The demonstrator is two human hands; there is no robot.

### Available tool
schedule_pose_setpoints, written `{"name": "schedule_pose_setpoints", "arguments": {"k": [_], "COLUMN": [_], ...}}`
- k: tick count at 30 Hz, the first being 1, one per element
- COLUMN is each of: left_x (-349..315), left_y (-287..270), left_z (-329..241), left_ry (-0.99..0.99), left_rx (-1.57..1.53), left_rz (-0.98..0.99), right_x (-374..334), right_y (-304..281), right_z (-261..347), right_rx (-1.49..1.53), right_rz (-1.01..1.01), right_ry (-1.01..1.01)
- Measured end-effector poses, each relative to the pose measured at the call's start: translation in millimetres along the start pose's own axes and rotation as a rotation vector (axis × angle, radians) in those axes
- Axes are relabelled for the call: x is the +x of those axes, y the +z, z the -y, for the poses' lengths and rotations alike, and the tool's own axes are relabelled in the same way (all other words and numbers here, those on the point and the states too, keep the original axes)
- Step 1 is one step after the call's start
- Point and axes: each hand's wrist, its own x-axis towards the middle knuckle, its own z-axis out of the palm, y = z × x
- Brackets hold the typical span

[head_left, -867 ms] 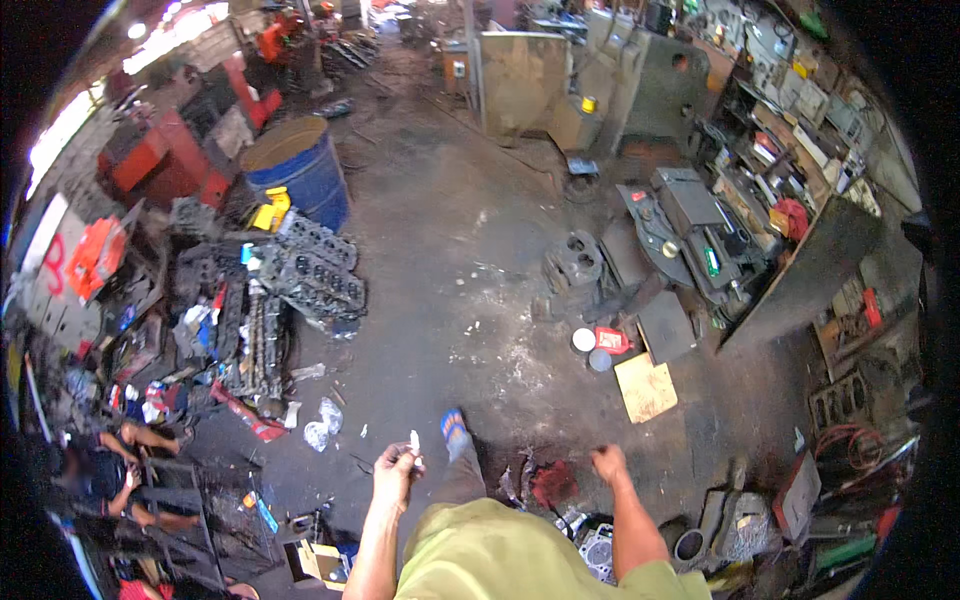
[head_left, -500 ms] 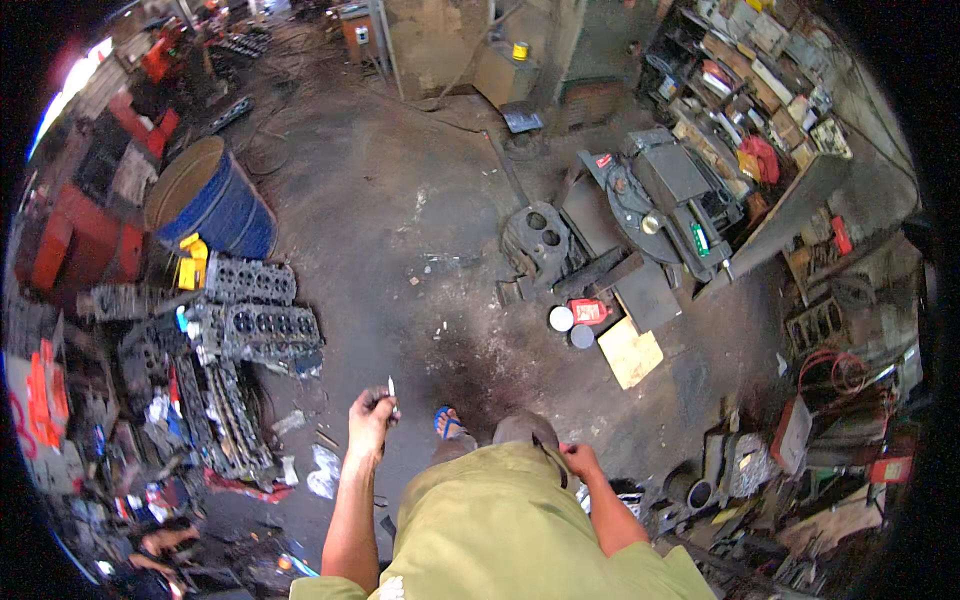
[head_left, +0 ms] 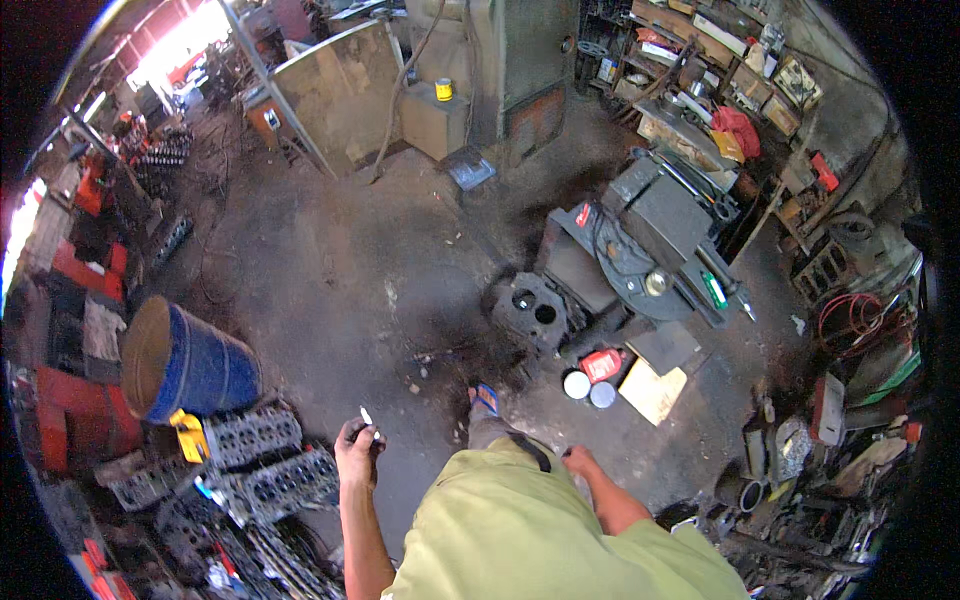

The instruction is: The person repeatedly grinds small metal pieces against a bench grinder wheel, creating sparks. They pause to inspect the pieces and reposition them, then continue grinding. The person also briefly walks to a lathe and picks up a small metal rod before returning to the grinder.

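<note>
My left hand (head_left: 358,452) is raised in front of me, its fingers closed round a slim white stick (head_left: 366,415). The stick's pale pointed end sticks up past the fingertips; it is too small to tell what kind it is. Close to my right hip, my right hand (head_left: 577,460) is held low with the fingers curled in. Whatever it may hold is hidden. Nearest the left hand, greasy engine cylinder heads (head_left: 283,484) lie on the floor.
A blue drum (head_left: 205,365) stands at the left. Ahead on the right are an engine block (head_left: 528,312), a dark machine (head_left: 655,225), a red bottle (head_left: 601,366) and a piece of board (head_left: 652,390). Metal parts (head_left: 790,460) crowd the right side. A cabinet (head_left: 440,120) stands at the back.
My view has tilted up and shifted, and my feet have stepped on. The stick stays in my left hand, now leaning a little. My right hand remains by my hip.
</note>
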Motion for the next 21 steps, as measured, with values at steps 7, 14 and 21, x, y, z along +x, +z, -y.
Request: {"name": "schedule_pose_setpoints", "arguments": {"k": [7, 14, 21], "left_x": [129.1, 293.4, 464.8], "left_y": [27.0, 91.7, 212.9], "left_z": [-72.9, -120.7, -184.1], "left_ry": [-0.055, -0.042, -0.137], "left_rx": [0.082, 0.202, 0.37], "left_rz": [-0.132, 0.038, 0.248], "right_x": [149.1, 236.8, 252.8], "right_y": [-153.8, -196.8, -175.9], "right_z": [206.9, 287.2, 218.1], "right_rx": [0.359, 0.462, -0.107], "right_rz": [-0.107, -0.277, 0.024], "right_ry": [-0.153, -0.199, 0.144]}}
